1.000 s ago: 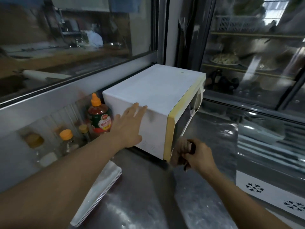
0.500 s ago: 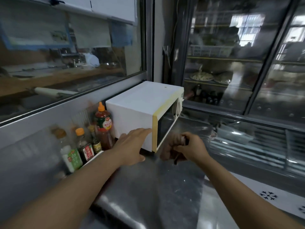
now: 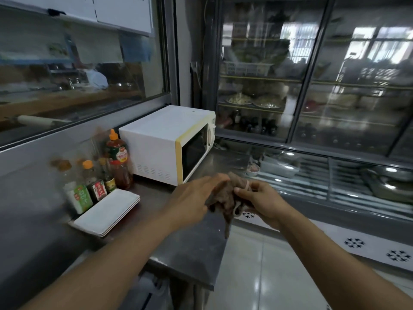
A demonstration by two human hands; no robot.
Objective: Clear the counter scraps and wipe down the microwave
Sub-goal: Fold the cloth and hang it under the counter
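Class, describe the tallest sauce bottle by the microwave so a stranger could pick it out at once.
Start at the white microwave on the steel counter. Against its left side stands a cluster of bottles, behind a stack of white plates. The one you want, the tall bottle, stands nearest the microwave: alone among them it has a pointed orange nozzle cap, with a green and red label.

Both hands raised over counter (image 3: pixel 190 249) near its front right corner, in front of microwave (image 3: pixel 165 142). Right hand (image 3: pixel 263 202) grips brown cloth (image 3: pixel 225 198); cloth end hangs past counter's right edge. Left hand (image 3: pixel 192 198) rests against cloth, fingers straight. Microwave at counter's far edge, door closed. Bottles (image 3: pixel 98 173) clustered against counter's left edge, just beside microwave. Stack of white plates (image 3: pixel 107 211) in front of bottles. Glass-door fridge (image 3: pixel 312 74) beyond counter.
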